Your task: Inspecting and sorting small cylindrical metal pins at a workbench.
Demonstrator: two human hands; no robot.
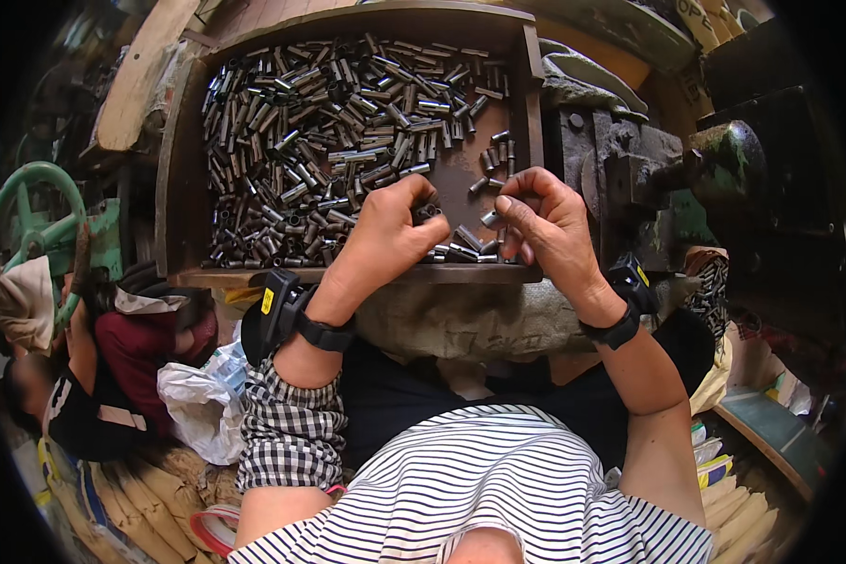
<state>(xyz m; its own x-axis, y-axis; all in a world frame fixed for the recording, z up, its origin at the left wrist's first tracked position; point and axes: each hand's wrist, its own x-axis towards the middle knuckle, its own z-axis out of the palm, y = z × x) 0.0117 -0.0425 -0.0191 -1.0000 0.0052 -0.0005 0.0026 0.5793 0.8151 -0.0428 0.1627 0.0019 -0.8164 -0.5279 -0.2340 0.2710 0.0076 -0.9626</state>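
Observation:
A shallow wooden tray (526, 113) in front of me holds a heap of short shiny metal tubes (310, 132). Over its near side, my left hand (385, 230) is closed, with the ends of a few metal tubes (429, 212) showing between thumb and curled fingers. To its right, my right hand (553, 224) pinches one short metal tube (490, 219) between thumb and fingers. Its other fingers are bent, and what lies behind them is hidden. Beneath and between the hands, several loose tubes (462, 246) rest on the tray floor near the front rim.
A dark, greasy machine (630, 169) stands right of the tray. At far left are a green handwheel (36, 221) and another person (94, 376) close by. A white plastic bag (202, 404) lies beside my left arm. Grey sacking (442, 315) hangs below the tray.

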